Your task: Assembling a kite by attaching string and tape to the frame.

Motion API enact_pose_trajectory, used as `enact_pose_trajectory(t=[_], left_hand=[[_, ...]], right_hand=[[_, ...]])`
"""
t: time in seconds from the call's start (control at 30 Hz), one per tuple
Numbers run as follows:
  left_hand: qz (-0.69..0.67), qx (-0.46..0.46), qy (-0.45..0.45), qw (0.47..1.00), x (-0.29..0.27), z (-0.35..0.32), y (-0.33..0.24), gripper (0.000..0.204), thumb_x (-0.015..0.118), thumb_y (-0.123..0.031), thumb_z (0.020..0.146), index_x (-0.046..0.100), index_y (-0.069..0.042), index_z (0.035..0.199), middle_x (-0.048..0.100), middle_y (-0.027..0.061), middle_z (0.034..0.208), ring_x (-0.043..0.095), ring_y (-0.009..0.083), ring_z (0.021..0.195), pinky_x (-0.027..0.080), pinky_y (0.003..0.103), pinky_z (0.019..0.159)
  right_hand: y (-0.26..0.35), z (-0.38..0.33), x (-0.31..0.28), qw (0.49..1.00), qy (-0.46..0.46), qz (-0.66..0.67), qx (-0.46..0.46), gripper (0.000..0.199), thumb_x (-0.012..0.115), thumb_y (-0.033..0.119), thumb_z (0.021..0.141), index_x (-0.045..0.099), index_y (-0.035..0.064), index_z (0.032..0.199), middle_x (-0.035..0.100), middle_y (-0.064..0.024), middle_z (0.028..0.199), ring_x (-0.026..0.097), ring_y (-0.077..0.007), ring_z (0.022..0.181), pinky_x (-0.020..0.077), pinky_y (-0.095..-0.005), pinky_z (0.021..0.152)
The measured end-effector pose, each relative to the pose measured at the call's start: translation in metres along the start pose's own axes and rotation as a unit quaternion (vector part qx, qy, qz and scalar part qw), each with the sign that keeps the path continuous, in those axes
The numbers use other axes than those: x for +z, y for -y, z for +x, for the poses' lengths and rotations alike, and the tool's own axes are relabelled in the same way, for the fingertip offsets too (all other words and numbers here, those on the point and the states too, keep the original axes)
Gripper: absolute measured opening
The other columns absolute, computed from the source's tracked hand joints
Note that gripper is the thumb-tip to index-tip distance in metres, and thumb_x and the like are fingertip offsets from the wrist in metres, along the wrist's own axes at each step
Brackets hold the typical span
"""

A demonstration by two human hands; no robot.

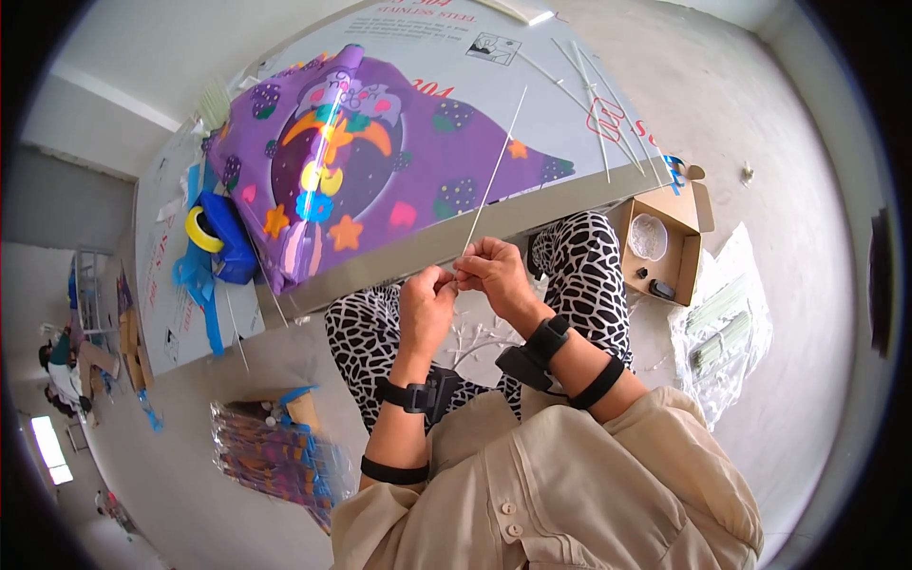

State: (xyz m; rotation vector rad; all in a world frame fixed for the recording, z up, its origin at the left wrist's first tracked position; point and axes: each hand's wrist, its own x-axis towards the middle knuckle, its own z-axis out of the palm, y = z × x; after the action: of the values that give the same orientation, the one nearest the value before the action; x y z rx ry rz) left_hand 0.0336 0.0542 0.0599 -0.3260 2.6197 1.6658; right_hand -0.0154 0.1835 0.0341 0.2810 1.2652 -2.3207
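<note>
A thin white rod [497,174] rises at a slant from my fingertips over the table's near edge. My right hand [501,278] pinches it close to its lower end. Right beside it, my left hand [427,309] is closed with thumb and finger pressed together, the fingertips of both hands meeting. Whatever small part lies between the left fingertips is hidden. Beyond the hands, a purple printed sheet [418,142] with cartoon figures, stars and hearts is spread on the table, glossy and partly curled up.
More white rods [581,100] lie at the table's right. A blue tape dispenser [228,242] with yellow tape stands at the left. On the floor are an open cardboard box [676,228] holding a white bowl [648,237], a bag of rods [722,328], and wrapped purple packs [275,451].
</note>
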Motion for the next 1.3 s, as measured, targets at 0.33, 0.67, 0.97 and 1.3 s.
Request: enact_pose_trajectory(t=[0.33, 0.67, 0.97, 1.3], left_hand=[[0.309, 0.159, -0.138, 0.928, -0.110, 0.026, 0.053, 0.005, 0.057, 0.003, 0.069, 0.055, -0.002, 0.068, 0.051, 0.0160, 0.066, 0.051, 0.0335, 0.064, 0.039, 0.042, 0.056], [0.416, 0.153, 0.004, 0.897, -0.149, 0.065, 0.073, 0.004, 0.060, -0.003, 0.072, 0.056, -0.001, 0.071, 0.054, 0.0144, 0.071, 0.054, 0.0328, 0.074, 0.042, 0.042, 0.064], [0.398, 0.131, 0.001, 0.908, -0.154, 0.073, 0.075, 0.011, 0.060, 0.003, 0.070, 0.051, 0.000, 0.075, 0.054, 0.0139, 0.074, 0.054, 0.0334, 0.077, 0.042, 0.042, 0.068], [0.354, 0.161, 0.007, 0.921, -0.120, 0.091, 0.061, 0.007, 0.052, 0.008, 0.073, 0.051, 0.001, 0.074, 0.055, 0.0142, 0.077, 0.056, 0.0331, 0.080, 0.044, 0.043, 0.065]], right_hand=[[0.006, 0.019, -0.009, 0.956, -0.027, -0.279, -0.088, 0.014, 0.063, 0.009, 0.084, 0.059, -0.0028, 0.077, 0.062, -0.0077, 0.067, 0.059, -0.0123, 0.055, 0.0480, -0.0256, 0.049], [0.049, 0.098, -0.022, 0.633, 0.006, -0.659, -0.405, 0.014, 0.062, 0.004, 0.072, 0.065, 0.0072, 0.086, 0.059, -0.0067, 0.095, 0.053, -0.0278, 0.095, 0.0437, -0.0376, 0.081], [0.029, 0.108, -0.013, 0.602, 0.034, -0.702, -0.378, 0.002, 0.060, 0.011, 0.073, 0.060, 0.0129, 0.074, 0.056, -0.0026, 0.081, 0.052, -0.0246, 0.088, 0.0406, -0.0369, 0.076], [0.020, 0.104, -0.014, 0.634, 0.014, -0.670, -0.385, 0.002, 0.062, 0.014, 0.074, 0.060, 0.0150, 0.074, 0.055, -0.0007, 0.082, 0.052, -0.0236, 0.087, 0.0395, -0.0369, 0.076]])
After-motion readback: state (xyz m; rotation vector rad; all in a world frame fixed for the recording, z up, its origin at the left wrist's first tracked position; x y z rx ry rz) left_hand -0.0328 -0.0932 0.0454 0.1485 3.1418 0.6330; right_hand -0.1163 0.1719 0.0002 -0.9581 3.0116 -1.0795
